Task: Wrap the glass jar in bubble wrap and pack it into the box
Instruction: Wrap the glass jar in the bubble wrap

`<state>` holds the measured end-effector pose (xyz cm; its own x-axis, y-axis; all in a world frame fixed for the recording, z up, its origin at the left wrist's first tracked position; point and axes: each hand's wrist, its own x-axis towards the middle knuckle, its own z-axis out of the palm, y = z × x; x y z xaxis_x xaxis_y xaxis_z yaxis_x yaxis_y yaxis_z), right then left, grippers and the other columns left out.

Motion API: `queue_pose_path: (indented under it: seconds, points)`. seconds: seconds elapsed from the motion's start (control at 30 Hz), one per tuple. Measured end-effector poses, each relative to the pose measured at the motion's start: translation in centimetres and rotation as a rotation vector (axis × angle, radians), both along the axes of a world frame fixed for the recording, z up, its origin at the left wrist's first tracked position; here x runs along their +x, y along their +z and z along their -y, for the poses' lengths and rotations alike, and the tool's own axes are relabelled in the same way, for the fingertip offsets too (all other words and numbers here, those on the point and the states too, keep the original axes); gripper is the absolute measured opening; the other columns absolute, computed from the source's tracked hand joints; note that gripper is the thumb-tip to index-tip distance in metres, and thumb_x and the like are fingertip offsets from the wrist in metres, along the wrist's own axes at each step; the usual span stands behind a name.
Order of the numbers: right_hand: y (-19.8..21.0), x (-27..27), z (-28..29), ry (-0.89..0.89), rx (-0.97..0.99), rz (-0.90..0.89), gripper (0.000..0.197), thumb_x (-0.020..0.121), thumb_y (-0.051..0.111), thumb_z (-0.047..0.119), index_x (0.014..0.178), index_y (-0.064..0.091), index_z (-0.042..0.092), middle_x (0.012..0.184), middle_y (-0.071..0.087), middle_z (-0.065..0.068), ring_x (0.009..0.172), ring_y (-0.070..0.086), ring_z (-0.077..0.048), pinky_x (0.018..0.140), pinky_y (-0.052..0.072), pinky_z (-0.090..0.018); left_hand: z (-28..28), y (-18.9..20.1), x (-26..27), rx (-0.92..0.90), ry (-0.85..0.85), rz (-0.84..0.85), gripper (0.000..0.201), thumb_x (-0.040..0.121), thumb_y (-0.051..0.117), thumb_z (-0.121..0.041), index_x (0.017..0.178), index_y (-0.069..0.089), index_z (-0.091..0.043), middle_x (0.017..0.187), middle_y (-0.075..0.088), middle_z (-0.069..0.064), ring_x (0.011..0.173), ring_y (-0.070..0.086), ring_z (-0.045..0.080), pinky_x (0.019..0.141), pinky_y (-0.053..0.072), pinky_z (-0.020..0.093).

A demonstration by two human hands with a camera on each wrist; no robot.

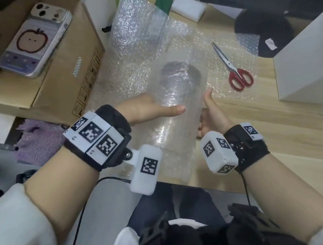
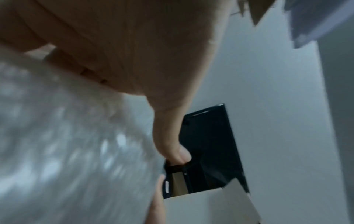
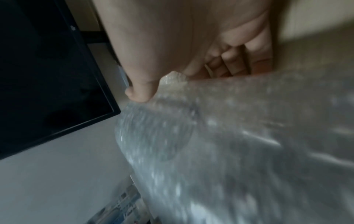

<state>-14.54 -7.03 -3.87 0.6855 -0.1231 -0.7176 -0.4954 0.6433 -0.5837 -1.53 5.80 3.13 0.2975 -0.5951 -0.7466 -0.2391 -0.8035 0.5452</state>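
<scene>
Wrapped glass jar (image 1: 180,84) (blurred) held between both hands: left hand (image 1: 150,108) at 9 o'clock, right hand (image 1: 212,114) at 4, each gripping the bubble wrap (image 1: 169,125).

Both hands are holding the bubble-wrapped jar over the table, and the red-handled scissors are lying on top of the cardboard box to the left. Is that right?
Not quite. The head view shows the scissors lying on the bubble wrap sheet on the table, right of the jar. A phone lies on the cardboard box. The left hand and right hand do hold the jar.
</scene>
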Motion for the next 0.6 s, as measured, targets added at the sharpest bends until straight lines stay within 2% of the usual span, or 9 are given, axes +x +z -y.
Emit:
queue_pose_path:
  seconds: [0.07,0.13,0.23,0.27,0.3,0.37,0.47,0.53,0.6]
  points:
    - [0.4,0.4,-0.2,-0.018,0.061,0.023,0.079,0.07,0.03,0.084,0.093,0.076,0.024,0.144,0.008,-0.04,0.136,0.006,-0.054,0.113,0.011,-0.062,-0.8,-0.9,0.9,-0.056,0.097,-0.097,0.101,0.052,0.057,-0.08,0.137,0.042,-0.026,0.142,0.047,-0.001,0.128,0.047,0.02,0.11,0.032,0.04]
    - [0.5,0.5,-0.3,-0.012,0.054,0.024,0.073,0.075,0.032,0.081,0.094,0.076,0.025,0.136,0.024,-0.045,0.135,0.02,-0.05,0.112,0.023,-0.058,-1.3,-1.9,1.6,-0.096,0.175,-0.209,0.092,0.061,0.053,-0.069,0.139,0.039,-0.023,0.149,0.037,0.001,0.133,0.038,0.017,0.107,0.03,0.037]
    - [0.1,0.1,-0.2,-0.06,0.035,0.083,0.067,0.083,0.031,0.073,0.115,0.066,0.026,0.144,0.037,-0.026,0.133,0.033,-0.045,0.107,0.028,-0.064,-1.6,-3.6,1.9,-0.198,0.342,-0.419,0.077,0.06,0.065,-0.062,0.125,0.049,-0.024,0.133,0.052,-0.003,0.106,0.051,0.004,0.075,0.041,0.019]
    - [-0.2,-0.1,0.0,-0.087,0.04,0.13,0.068,0.083,0.035,0.07,0.128,0.055,0.023,0.145,0.038,-0.024,0.133,0.034,-0.045,0.107,0.027,-0.065,-1.7,-4.3,1.9,-0.249,0.371,-0.499,0.077,0.05,0.073,-0.064,0.115,0.055,-0.026,0.118,0.06,-0.005,0.096,0.058,0.003,0.069,0.05,0.025]
    - [-0.3,-0.3,0.4,-0.11,0.037,0.161,0.071,0.083,0.039,0.067,0.137,0.045,0.021,0.146,0.038,-0.021,0.134,0.035,-0.043,0.108,0.027,-0.063,-1.6,-5.1,1.9,-0.297,0.376,-0.578,0.076,0.042,0.078,-0.064,0.105,0.059,-0.025,0.104,0.066,-0.005,0.088,0.063,0.006,0.072,0.051,0.024]
    - [0.1,-1.3,1.4,-0.137,-0.042,0.097,0.083,0.077,0.05,0.067,0.144,0.032,0.022,0.148,0.037,-0.015,0.134,0.038,-0.036,0.109,0.03,-0.058,-1.1,-6.0,1.5,-0.395,0.382,-0.773,0.064,0.048,0.08,-0.057,0.096,0.063,-0.019,0.086,0.071,-0.001,0.078,0.069,0.014,0.069,0.055,0.03]
    - [1.0,-3.2,3.2,-0.111,-0.215,-0.021,0.115,0.05,0.06,0.085,0.143,0.028,0.026,0.143,0.042,0.004,0.129,0.043,-0.017,0.108,0.035,-0.05,0.4,-5.5,0.6,-0.466,0.469,-0.967,0.049,0.069,0.061,-0.053,0.102,0.063,-0.017,0.087,0.071,0.003,0.08,0.07,0.016,0.068,0.057,0.029]
    - [1.8,-4.5,4.0,-0.103,-0.318,0.006,0.102,0.044,0.055,0.087,0.127,0.043,0.029,0.115,0.055,0.019,0.105,0.055,0.003,0.099,0.044,-0.025,1.6,-4.7,0.2,-0.447,0.495,-1.097,0.051,0.079,0.04,-0.053,0.108,0.058,-0.016,0.09,0.07,0.004,0.081,0.07,0.018,0.068,0.057,0.031]
    - [3.0,-6.1,4.2,-0.142,-0.215,0.081,0.07,0.066,0.053,0.072,0.121,0.05,0.028,0.11,0.065,0.016,0.1,0.061,0.003,0.094,0.048,-0.023,3.2,-3.7,-0.8,-0.451,0.458,-1.219,0.054,0.082,0.037,-0.053,0.113,0.056,-0.013,0.097,0.07,0.008,0.088,0.07,0.022,0.076,0.057,0.035]
